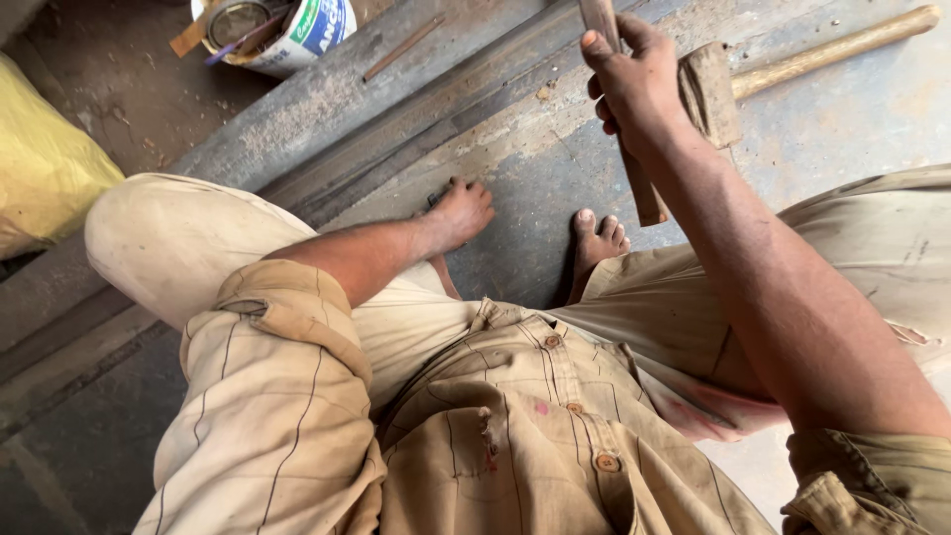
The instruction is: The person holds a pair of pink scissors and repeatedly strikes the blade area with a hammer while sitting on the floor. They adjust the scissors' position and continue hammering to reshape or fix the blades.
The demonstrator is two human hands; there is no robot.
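My right hand (629,74) is raised and closed around the wooden handle (646,193) of a tool; the handle runs from the top edge down past my wrist, and its head is out of view. My left hand (459,210) reaches down and presses on the grey metal sheet (535,178), fingers curled around something small and dark that I cannot make out. I am squatting, and my bare foot (597,238) rests on the sheet just right of that hand.
A second hammer (713,89) with a long pale wooden handle lies on the sheet behind my right hand. A paint tin (282,30) holding sticks stands at the top left. A thin rod (401,48) lies beside it. A yellow sack (45,168) sits at far left.
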